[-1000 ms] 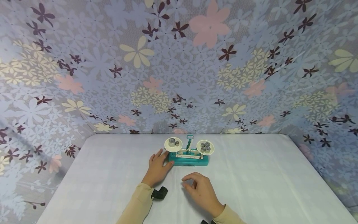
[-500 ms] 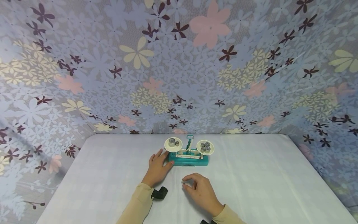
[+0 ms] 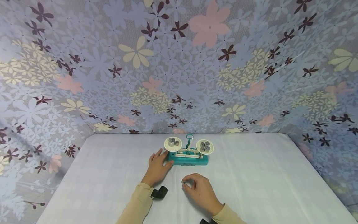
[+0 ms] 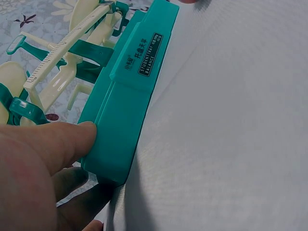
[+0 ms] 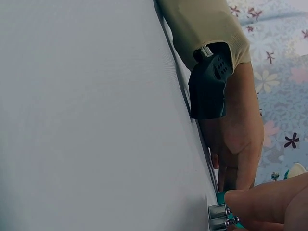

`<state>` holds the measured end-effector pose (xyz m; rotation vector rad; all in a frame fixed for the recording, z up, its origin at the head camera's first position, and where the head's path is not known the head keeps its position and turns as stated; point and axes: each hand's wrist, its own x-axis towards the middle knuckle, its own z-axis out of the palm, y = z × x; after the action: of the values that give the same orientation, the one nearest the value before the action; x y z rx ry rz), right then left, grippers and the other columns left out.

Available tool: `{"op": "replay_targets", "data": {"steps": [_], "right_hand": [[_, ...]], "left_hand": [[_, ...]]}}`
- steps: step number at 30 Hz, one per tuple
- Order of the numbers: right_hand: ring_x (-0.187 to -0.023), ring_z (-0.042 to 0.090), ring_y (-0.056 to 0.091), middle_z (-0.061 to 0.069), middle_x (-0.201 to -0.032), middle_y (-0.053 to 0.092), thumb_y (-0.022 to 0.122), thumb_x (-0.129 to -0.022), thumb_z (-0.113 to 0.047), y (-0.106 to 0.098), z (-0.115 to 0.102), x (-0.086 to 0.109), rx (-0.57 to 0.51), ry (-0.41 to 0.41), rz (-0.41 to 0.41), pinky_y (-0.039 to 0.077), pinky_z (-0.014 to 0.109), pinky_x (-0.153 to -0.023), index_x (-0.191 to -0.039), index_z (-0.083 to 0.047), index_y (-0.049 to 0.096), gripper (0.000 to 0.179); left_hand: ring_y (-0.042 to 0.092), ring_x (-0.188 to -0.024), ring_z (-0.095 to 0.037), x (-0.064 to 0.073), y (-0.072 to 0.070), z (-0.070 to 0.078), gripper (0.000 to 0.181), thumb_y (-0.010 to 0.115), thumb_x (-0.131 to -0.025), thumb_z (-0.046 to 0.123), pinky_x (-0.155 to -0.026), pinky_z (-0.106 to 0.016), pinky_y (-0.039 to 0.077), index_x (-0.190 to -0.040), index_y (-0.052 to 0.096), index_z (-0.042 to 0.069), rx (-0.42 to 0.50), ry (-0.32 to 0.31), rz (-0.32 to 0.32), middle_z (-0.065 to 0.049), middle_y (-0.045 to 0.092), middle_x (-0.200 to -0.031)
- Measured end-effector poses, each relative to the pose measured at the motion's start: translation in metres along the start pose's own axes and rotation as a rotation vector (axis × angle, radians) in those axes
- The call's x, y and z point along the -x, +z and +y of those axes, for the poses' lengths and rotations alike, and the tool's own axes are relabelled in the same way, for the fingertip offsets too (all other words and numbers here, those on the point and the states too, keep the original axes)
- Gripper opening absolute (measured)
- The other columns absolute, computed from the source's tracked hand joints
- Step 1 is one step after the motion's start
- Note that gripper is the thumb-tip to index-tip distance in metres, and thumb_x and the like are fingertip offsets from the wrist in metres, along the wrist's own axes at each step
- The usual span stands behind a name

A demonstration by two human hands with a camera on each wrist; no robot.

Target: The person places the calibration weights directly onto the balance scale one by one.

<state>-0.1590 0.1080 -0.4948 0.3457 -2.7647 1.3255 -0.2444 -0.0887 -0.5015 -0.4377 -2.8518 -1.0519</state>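
Note:
A teal tray balance with two cream pans stands toward the back of the table. Large and small metal weights sit in its left pan, and several weights fill the right one. My left hand holds the left end of the base; in the left wrist view the thumb lies on it with fingers around the end. In front of the balance, my right hand has thumb and forefinger together at a small metal weight. Another small weight is beside it; whether both are pinched is unclear.
A pale cloth covers the table, and a flower-patterned cloth rises behind and at the sides. A black wrist camera sits on the left wrist, with another low on the right wrist.
A small metal weight has come into sight between the right thumb and forefinger, where none could be made out before. Both hands and the balance stay nearly in place.

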Motion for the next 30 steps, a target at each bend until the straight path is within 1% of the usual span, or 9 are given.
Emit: {"op": "replay_targets", "data": {"steps": [6,10,13,20,30], "right_hand": [[-0.051,0.003,0.045,-0.011,-0.079,0.059,0.074,-0.077,-0.017,-0.0003,0.0005,-0.0003,0.012,-0.005,-0.004,0.04,0.021,-0.047,-0.09,-0.019,0.07,0.013],[-0.052,0.003,0.045,-0.01,-0.081,0.06,0.073,-0.078,-0.016,0.0001,0.0011,-0.0007,0.017,-0.005,-0.002,0.04,0.021,-0.048,-0.089,-0.019,0.07,0.012],[-0.053,0.003,0.045,-0.01,-0.08,0.06,0.073,-0.078,-0.017,0.0008,0.0016,-0.0008,0.022,-0.004,0.003,0.04,0.02,-0.048,-0.088,-0.02,0.07,0.01],[-0.052,0.002,0.045,-0.011,-0.077,0.059,0.073,-0.079,-0.018,0.003,0.0035,-0.0003,0.024,-0.008,0.024,0.039,0.02,-0.048,-0.084,-0.021,0.069,0.007],[-0.051,0.002,0.044,-0.013,-0.075,0.057,0.072,-0.079,-0.017,0.0043,0.0026,0.0012,0.024,-0.012,0.047,0.039,0.02,-0.048,-0.082,-0.023,0.069,0.007]], "left_hand": [[0.026,-0.136,-0.03,-0.0005,0.0003,-0.0003,0.058,0.054,-0.092,0.037,-0.109,-0.053,0.01,-0.138,0.043,0.006,-0.002,0.014,0.013,-0.008,0.046,-0.139],[0.025,-0.136,-0.03,-0.0007,0.0001,0.0,0.057,0.054,-0.092,0.037,-0.109,-0.053,0.009,-0.139,0.043,0.006,-0.001,0.006,0.006,-0.008,0.046,-0.139],[0.025,-0.137,-0.029,-0.0003,-0.0006,0.0007,0.057,0.054,-0.092,0.036,-0.109,-0.053,0.008,-0.139,0.043,0.006,0.003,0.0,-0.001,-0.008,0.046,-0.139],[0.025,-0.136,-0.03,0.0008,-0.0016,0.0021,0.057,0.054,-0.092,0.036,-0.108,-0.055,0.01,-0.139,0.043,0.006,0.002,0.009,0.001,-0.008,0.046,-0.139],[0.023,-0.138,-0.027,0.0007,-0.0001,0.001,0.059,0.053,-0.092,0.039,-0.11,-0.051,0.007,-0.139,0.042,0.007,-0.009,-0.021,-0.009,-0.007,0.044,-0.14]]}}
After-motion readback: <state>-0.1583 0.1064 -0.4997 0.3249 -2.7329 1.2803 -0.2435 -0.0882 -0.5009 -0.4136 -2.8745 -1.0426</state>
